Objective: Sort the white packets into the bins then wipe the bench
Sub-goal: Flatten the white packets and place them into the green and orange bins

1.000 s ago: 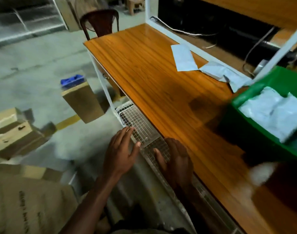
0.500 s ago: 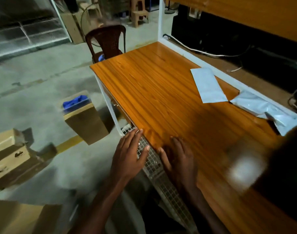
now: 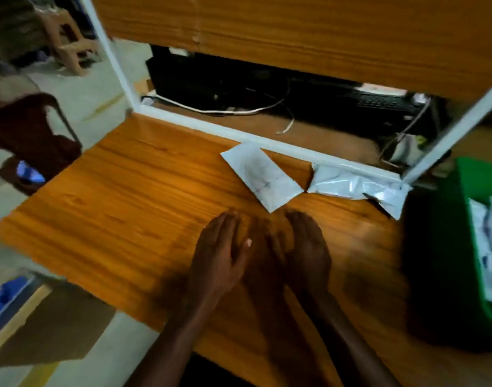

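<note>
at the bottom centre of the frame both forearms are reaching up over the orange wooden surface (image 3: 133, 208). the left hand (image 3: 217, 255) is lying palm down just left of centre, its fingers (image 3: 225, 223) straight and close together, holding nothing. the right hand (image 3: 309, 252) is sitting just beside it, to the right, blurred, its fingers (image 3: 298, 219) likewise stretched forward and holding nothing; whether either palm is actually pressing on the wood, i cannot tell.

just above the fingertips, near centre frame, a flat white packet (image 3: 263, 177) is lying on the surface at a slant, apart from both hands. to its right, a crumpled white packet (image 3: 356, 185) is lying along the white frame rail (image 3: 267, 141) at the back edge of the surface, its left end almost meeting the flat one's corner.

at the right edge of the frame a green bin (image 3: 462, 219) is standing, with more white packets (image 3: 488, 247) inside it.

at the lower left, cardboard boxes (image 3: 52, 331) are sitting on the floor, one showing something blue. at mid left a dark red chair (image 3: 29, 135) is standing by the surface's far corner. beyond the rail, in the upper middle, white cables (image 3: 211, 110) are trailing in front of dark equipment, and a wooden panel (image 3: 295, 32) is spanning the top of the frame.
</note>
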Demonstrator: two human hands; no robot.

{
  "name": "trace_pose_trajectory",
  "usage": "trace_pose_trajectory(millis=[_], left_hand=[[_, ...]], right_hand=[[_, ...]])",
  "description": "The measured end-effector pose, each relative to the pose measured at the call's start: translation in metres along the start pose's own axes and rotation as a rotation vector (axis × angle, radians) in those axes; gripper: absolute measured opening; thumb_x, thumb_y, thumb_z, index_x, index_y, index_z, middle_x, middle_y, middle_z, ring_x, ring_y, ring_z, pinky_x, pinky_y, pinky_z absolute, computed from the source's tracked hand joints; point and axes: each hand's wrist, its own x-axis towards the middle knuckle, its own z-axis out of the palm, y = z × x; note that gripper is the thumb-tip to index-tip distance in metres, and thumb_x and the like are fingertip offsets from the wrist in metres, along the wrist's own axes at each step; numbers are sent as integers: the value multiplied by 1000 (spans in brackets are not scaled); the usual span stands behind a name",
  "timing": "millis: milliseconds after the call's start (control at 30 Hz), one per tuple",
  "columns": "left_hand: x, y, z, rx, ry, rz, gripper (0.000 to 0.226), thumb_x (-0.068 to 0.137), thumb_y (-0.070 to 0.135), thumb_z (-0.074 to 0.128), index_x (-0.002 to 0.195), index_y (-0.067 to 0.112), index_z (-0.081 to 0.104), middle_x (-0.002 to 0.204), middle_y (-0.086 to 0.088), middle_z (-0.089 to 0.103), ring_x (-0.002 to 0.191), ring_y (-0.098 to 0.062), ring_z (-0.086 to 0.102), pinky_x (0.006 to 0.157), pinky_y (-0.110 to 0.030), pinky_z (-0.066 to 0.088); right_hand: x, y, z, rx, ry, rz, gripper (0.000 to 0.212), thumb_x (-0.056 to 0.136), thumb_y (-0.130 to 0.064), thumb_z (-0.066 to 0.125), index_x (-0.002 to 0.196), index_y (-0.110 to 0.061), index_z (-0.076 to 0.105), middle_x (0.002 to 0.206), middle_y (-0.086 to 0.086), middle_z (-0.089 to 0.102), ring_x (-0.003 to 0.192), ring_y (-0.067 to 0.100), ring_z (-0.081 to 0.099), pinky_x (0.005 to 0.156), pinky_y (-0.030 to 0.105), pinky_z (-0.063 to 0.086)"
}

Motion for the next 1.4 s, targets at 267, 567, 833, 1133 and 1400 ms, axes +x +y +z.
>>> trace_pose_trajectory(millis=[267, 567, 833, 1133, 1400], left_hand=[[106, -6, 49, -204, -100, 186, 60, 93, 53, 42, 142, 20, 50, 149, -5, 47, 138, -23, 42, 106, -45, 43], [204, -21, 88, 157, -378, 236, 63, 95, 62, 26, 150, 33, 35, 164, -5, 18, 152, -30, 2, 118, -57, 3], [236, -53, 94, 260, -600, 432, 54, 96, 58, 37, 148, 43, 34, 166, 4, 10, 152, -24, -4, 119, -59, -2], [239, -77, 73, 39, -666, 730, 35, 91, 38, 57, 126, 37, 61, 159, 7, 32, 152, -17, 11, 121, -56, -3], [216, -75, 69, -116, -547, 759, 32, 92, 45, 48, 113, 32, 68, 152, 7, 44, 151, -16, 17, 120, -58, 5]], right_hand=[[51, 26, 16, -186, 100, 206, 58, 93, -55, 53, 127, -9, 63, 132, 16, 62, 126, 32, 55, 105, 41, 46], [136, 68, 48, -483, -93, 474, 63, 94, -62, 40, 144, -24, 42, 158, 11, 34, 147, 34, 26, 115, 53, 27], [135, 92, 58, -414, -279, 386, 55, 88, -54, 38, 134, -26, 53, 154, 8, 40, 147, 31, 24, 118, 59, 19], [93, 104, 18, -64, -315, 136, 58, 81, -59, 55, 117, -17, 71, 148, 8, 51, 142, 25, 41, 118, 56, 24], [73, 95, 2, -106, -123, -56, 33, 91, -39, 67, 109, -11, 66, 141, 10, 58, 127, 27, 56, 105, 53, 44]])
